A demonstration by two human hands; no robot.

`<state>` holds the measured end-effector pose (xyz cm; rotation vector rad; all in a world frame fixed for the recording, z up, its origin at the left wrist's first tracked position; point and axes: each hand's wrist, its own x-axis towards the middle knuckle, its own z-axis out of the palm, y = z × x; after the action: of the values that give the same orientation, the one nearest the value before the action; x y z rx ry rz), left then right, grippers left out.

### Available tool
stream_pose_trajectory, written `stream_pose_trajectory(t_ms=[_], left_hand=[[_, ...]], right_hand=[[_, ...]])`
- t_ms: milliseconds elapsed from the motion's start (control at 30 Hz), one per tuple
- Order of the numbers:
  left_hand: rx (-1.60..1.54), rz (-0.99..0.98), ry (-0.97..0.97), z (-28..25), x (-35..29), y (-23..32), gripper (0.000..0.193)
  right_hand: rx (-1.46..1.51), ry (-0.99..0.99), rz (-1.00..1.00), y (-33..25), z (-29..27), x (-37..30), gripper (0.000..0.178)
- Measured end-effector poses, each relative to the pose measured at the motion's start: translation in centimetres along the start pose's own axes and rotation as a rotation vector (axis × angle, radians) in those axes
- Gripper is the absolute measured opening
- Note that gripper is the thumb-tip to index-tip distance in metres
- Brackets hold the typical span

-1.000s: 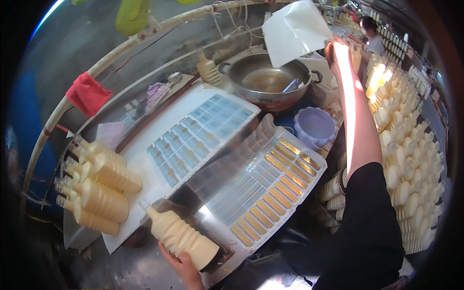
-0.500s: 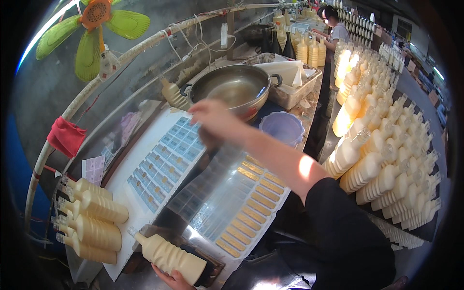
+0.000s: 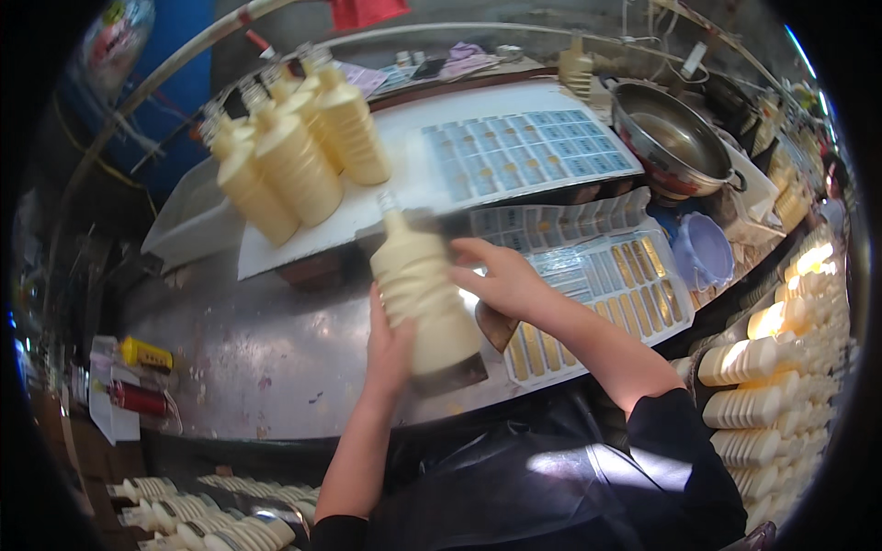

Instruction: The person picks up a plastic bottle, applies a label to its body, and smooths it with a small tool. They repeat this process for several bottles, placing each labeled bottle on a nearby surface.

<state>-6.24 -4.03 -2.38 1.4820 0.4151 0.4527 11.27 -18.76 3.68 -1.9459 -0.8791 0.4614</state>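
Observation:
A cream-coloured ribbed bottle point(image 3: 418, 289) with a clear neck leans slightly left in front of me, blurred by motion. My left hand point(image 3: 390, 344) grips its lower left side. My right hand point(image 3: 501, 280) is at its right side, fingers bent together near the ribs; whether something thin is between them cannot be made out. Just right of that hand lies a plastic-covered tray of long gold stickers point(image 3: 634, 308). Behind it, a sheet of blue-and-gold labels point(image 3: 524, 151) rests on a white board point(image 3: 404, 119).
Several cream bottles point(image 3: 294, 165) stand on the board's left end. A wide metal pan point(image 3: 680, 138) and a purple basin point(image 3: 703, 253) are at the right. Rows of bottles point(image 3: 749, 395) fill the right side. Yellow point(image 3: 145, 354) and red point(image 3: 138, 398) containers sit at the left edge.
My right hand has come from beside the pan to the bottle's side. The bottle stands more upright, still in my left hand. The view has swung left.

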Motion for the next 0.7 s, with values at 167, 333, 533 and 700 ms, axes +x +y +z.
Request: stream_pose_trajectory(t_ms=[167,333,533,700], left_hand=[[-0.101,-0.023,0.068,0.4,0.7,2.4,0.094],[0.100,-0.007,0.077,0.8,1.7,2.0,0.100],[0.129,-0.018,0.127,1.0,1.9,1.5,0.099],[0.084,-0.051,0.168,1.3,1.7,1.8,0.094]], right_hand=[[0.226,-0.133,0.101,1.9,4.2,0.5,0.074],[0.576,-0.196,0.148,3.5,4.6,0.4,0.063],[0.646,-0.163,0.180,3.7,4.8,-0.3,0.061],[0.362,-0.116,0.164,4.3,1.2,-1.4,0.058]])
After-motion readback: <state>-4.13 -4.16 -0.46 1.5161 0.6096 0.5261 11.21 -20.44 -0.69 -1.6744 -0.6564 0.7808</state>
